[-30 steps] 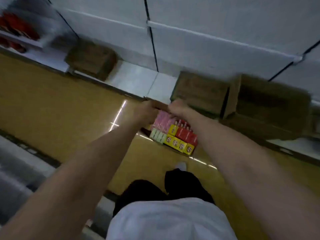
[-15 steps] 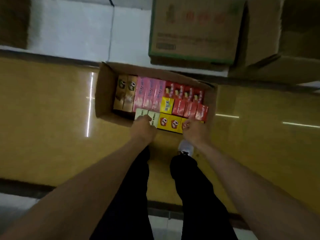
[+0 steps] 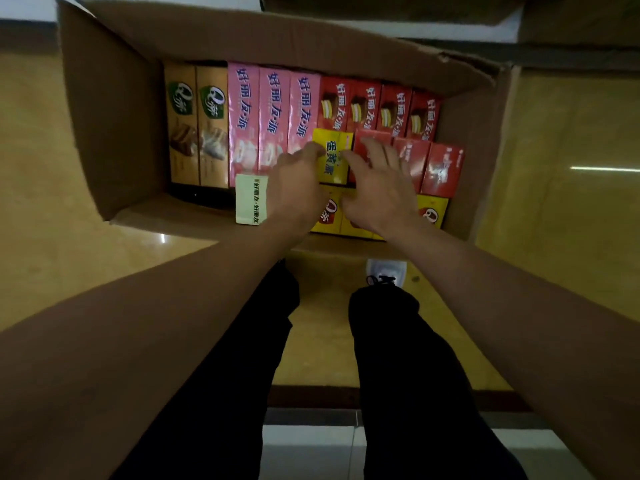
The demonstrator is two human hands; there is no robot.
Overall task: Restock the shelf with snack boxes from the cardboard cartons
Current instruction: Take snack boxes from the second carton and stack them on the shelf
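Both hands reach into the open carton (image 3: pixel 114 133) on the floor, the left hand (image 3: pixel 294 188) and right hand (image 3: pixel 377 188) with loose fingers beside the small yellow box (image 3: pixel 334 157), so squeeze its two sides and lift it straight up.

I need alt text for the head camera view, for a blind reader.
Two bare hands, left hand and right hand, reach into an open cardboard carton on the floor, closing around a yellow snack box. Pink, red and tan boxes fill the carton.
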